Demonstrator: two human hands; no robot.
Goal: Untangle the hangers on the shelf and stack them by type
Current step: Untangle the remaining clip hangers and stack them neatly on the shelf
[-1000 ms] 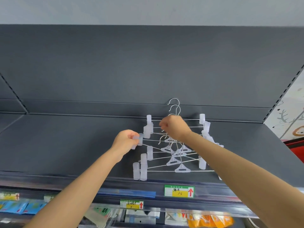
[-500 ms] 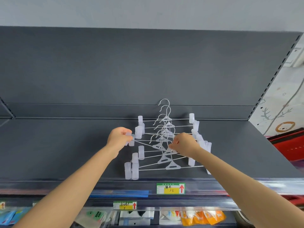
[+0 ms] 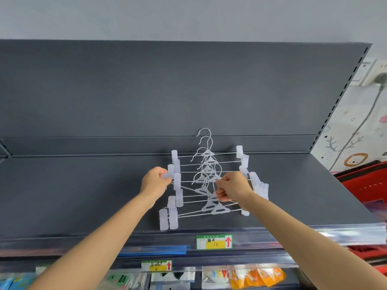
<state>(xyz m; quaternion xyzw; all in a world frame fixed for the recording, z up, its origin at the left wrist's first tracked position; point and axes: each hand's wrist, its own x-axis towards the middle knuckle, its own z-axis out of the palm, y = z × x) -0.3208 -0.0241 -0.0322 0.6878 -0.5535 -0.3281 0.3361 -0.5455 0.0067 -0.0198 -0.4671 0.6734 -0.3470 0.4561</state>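
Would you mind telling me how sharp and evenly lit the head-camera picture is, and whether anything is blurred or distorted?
Head view: soft, even light, with hardly any shadow under the hangers; the hangers, left hand and right hand are sharp; the orange packets at the bottom edge are smeared; the clear price rail catches glare; the wide lens tilts the slotted upright.

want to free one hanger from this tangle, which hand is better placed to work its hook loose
Right, probably. The right hand pinches wire among the crossed hooks mid-pile; the left hand only holds an end clip, away from them.
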